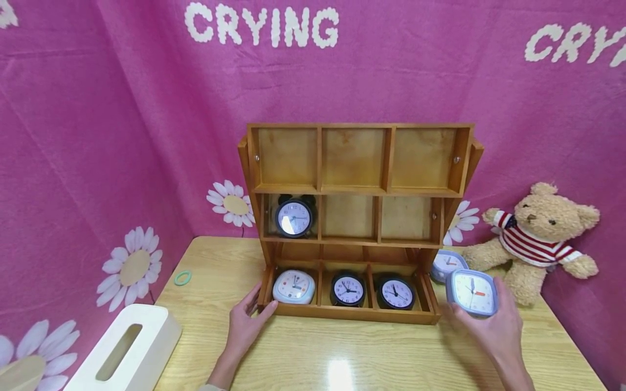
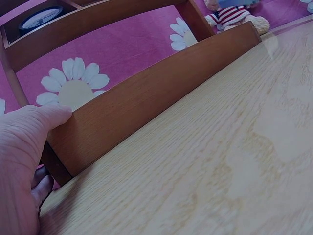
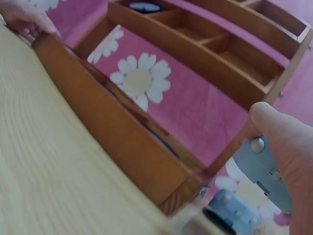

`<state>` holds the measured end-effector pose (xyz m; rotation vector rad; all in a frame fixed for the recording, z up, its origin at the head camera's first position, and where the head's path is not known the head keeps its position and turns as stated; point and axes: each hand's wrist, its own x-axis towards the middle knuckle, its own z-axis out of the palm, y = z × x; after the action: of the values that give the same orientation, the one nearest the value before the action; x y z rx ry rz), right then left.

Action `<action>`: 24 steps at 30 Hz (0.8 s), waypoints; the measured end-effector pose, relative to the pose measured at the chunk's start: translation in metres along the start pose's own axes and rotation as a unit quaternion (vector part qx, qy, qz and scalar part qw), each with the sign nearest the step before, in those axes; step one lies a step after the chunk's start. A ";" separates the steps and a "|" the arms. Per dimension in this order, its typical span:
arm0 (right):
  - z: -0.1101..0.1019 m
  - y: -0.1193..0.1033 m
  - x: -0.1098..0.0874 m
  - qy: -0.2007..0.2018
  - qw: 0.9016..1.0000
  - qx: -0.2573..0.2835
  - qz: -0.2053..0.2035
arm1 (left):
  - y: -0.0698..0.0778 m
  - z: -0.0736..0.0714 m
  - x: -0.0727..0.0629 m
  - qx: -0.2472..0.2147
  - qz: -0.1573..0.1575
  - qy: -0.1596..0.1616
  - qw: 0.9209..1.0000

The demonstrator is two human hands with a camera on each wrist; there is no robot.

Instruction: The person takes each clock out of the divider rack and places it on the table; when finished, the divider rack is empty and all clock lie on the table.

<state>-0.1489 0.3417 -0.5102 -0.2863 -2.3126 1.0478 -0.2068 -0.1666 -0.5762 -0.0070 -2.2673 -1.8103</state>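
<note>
A three-tier wooden rack [image 1: 354, 312] stands on the table, its tiers split into compartments. My left hand [image 1: 248, 321] grips the rack's front left corner, thumb over the front board [image 2: 146, 93] and fingers at the side. My right hand [image 1: 494, 331] holds a blue square alarm clock [image 1: 472, 293] just right of the rack, dial up. Behind it a second blue clock [image 1: 448, 264] rests on the table. The bottom tier bears a pale blue clock [image 1: 294, 287] and two round black clocks [image 1: 348, 289]. A black twin-bell clock [image 1: 294, 217] sits in the middle tier's left compartment.
On the right sits a teddy bear [image 1: 545, 233] in a striped sweater. A white tissue box [image 1: 156, 336] stands at the front left, and a green ring [image 1: 183, 278] lies beyond it. A pink curtain [image 1: 195, 108] hangs behind the rack.
</note>
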 end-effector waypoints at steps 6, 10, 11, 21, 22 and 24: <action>0.004 0.019 0.000 -0.037 0.999 -0.026 0.030 | -0.001 -0.001 0.000 -0.007 -0.001 -0.003 1.000; 0.007 0.033 0.001 -0.055 0.997 -0.025 0.048 | 0.001 -0.001 0.000 -0.008 0.002 -0.004 1.000; 0.007 0.036 0.000 -0.063 0.996 -0.025 0.055 | 0.001 -0.001 0.000 -0.008 0.002 -0.004 1.000; 0.014 0.059 0.000 -0.094 0.991 -0.038 0.086 | 0.002 -0.001 -0.001 -0.006 0.005 -0.002 1.000; 0.014 0.060 -0.001 -0.093 0.991 -0.036 0.088 | 0.002 -0.001 -0.001 -0.005 0.007 -0.003 1.000; 0.015 0.063 -0.001 -0.087 0.991 -0.032 0.093 | 0.002 -0.001 -0.001 -0.005 0.006 -0.002 1.000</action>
<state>-0.1599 0.3740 -0.5651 -0.4594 -2.5181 1.1288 -0.2053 -0.1668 -0.5742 -0.0265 -2.2563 -1.8181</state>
